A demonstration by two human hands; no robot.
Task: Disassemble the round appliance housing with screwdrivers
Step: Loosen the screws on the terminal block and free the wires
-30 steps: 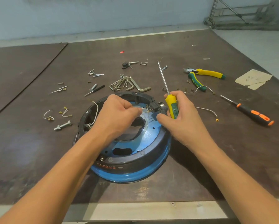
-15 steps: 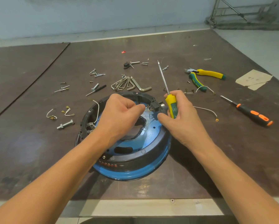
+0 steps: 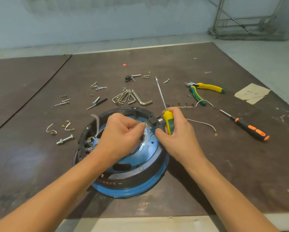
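Disassembly in progress, head view. The round appliance housing (image 3: pixel 123 191) (black shell, blue rim and blue inner plate) lies open side up on the dark table (image 3: pixel 224 173), near the table's front edge, and serves as the reference below.

Left hand (image 3: pixel 122 131): over the housing's centre, fingers curled, thumb and forefinger pinching a small brass terminal (image 3: pixel 146 123) just beside a black connector block (image 3: pixel 153 120) on the far right of the rim.

Right hand (image 3: pixel 177 134): at the housing's right edge, fingers wrapped round the handle of the yellow-green screwdriver (image 3: pixel 168 120), its shaft pointing away from the person; the thumb tip lies near the terminal.

Beyond the housing: a bundle of hex keys (image 3: pixel 132 98) and scattered loose screws (image 3: pixel 96 86). To its left: a bolt (image 3: pixel 65 139) and short wire pieces (image 3: pixel 68 127). To its right: a white wire with a ring end (image 3: pixel 205 123), an orange-black screwdriver (image 3: pixel 248 127) and, farther back, pliers (image 3: pixel 205 88).
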